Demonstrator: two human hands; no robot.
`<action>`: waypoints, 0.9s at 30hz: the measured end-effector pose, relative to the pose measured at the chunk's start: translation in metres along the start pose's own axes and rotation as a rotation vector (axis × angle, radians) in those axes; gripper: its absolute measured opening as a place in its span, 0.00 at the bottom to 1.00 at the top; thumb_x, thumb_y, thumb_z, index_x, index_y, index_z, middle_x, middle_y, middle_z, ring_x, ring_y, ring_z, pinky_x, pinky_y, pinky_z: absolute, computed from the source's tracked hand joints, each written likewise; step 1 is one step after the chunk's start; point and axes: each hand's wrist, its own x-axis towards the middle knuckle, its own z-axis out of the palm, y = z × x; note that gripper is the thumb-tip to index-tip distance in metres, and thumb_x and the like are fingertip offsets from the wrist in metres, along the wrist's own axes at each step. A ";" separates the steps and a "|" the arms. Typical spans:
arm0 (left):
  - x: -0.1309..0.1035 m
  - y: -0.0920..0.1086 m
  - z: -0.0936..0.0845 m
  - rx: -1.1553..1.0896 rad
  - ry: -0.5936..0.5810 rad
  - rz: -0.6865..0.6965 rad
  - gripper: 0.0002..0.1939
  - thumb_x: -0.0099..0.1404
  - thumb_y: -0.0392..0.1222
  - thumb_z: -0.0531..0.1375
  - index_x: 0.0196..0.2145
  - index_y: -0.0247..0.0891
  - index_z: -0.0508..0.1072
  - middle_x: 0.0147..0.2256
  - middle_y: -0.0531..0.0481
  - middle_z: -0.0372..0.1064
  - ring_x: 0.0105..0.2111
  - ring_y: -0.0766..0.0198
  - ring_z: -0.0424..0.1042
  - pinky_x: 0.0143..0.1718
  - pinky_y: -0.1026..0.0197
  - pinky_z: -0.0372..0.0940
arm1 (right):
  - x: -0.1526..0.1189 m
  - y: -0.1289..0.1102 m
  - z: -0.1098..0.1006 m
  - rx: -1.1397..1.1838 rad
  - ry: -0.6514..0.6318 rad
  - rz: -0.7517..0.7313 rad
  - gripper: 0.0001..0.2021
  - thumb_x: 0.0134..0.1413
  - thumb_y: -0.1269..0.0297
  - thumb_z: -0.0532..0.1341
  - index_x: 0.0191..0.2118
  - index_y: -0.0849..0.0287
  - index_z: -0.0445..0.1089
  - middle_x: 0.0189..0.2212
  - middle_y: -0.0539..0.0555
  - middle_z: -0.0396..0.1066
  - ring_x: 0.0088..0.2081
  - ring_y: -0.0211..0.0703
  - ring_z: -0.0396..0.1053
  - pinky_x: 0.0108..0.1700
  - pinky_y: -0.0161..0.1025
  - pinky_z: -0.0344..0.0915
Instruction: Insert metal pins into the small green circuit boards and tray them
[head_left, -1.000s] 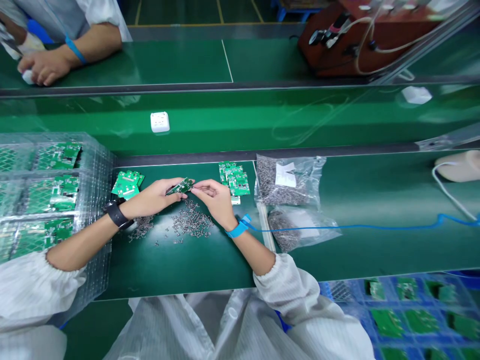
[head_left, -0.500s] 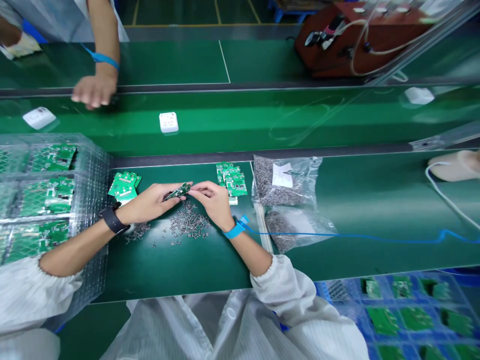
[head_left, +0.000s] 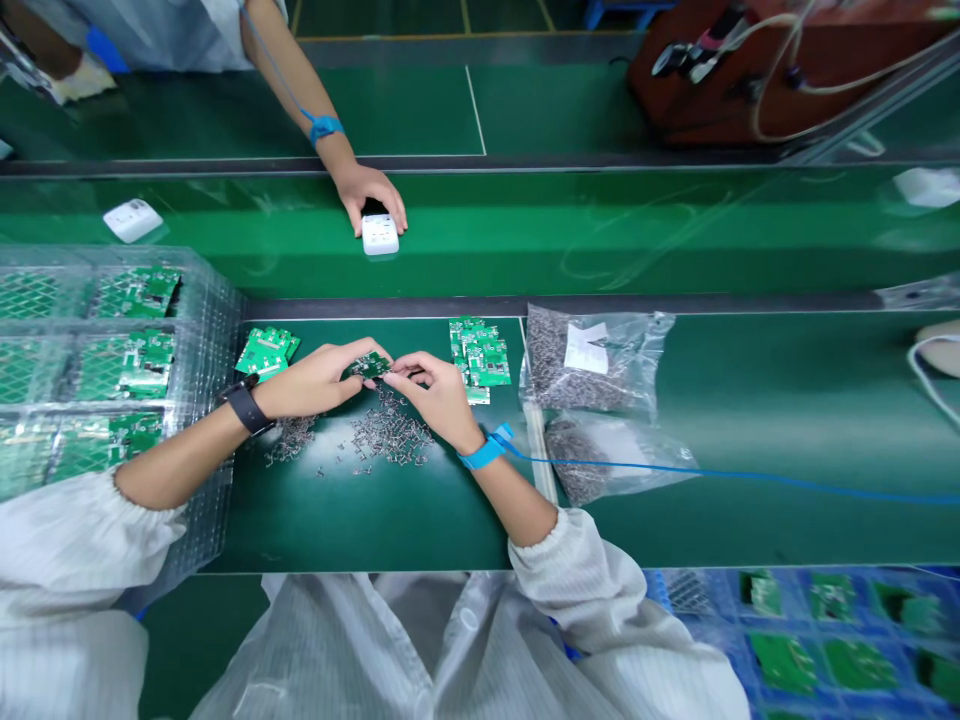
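Observation:
My left hand [head_left: 319,380] grips a small green circuit board [head_left: 367,366] by its edges, tilted above the bench. At the board's right edge, my right hand [head_left: 439,395] has thumb and fingertips pinched together; whatever sits between them is too small to make out. Just below both hands lies a loose pile of tiny metal parts [head_left: 394,432]. A smaller heap of the same kind [head_left: 291,440] is under my left wrist. Green boards [head_left: 266,350] are stacked beyond that wrist, and another stack of boards [head_left: 484,358] lies right of my right hand.
Clear compartment trays with boards [head_left: 199,300] stand at the left. Two plastic bags of small parts [head_left: 559,345] lie to the right. A blue cord [head_left: 637,465] runs from my right wrist. Across the green strip, a co-worker's hand [head_left: 367,190] grips a white device [head_left: 380,235].
The board has turned so that more of its face shows, with both hands still at it. The co-worker's hand has moved right and taken hold of the white device.

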 end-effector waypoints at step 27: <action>0.008 -0.013 0.002 -0.269 0.390 -0.045 0.15 0.63 0.31 0.57 0.47 0.38 0.72 0.41 0.48 0.79 0.35 0.62 0.80 0.37 0.60 0.75 | -0.043 -0.046 0.122 -0.888 -0.742 -0.375 0.09 0.69 0.76 0.57 0.43 0.60 0.74 0.41 0.57 0.75 0.46 0.49 0.69 0.50 0.43 0.67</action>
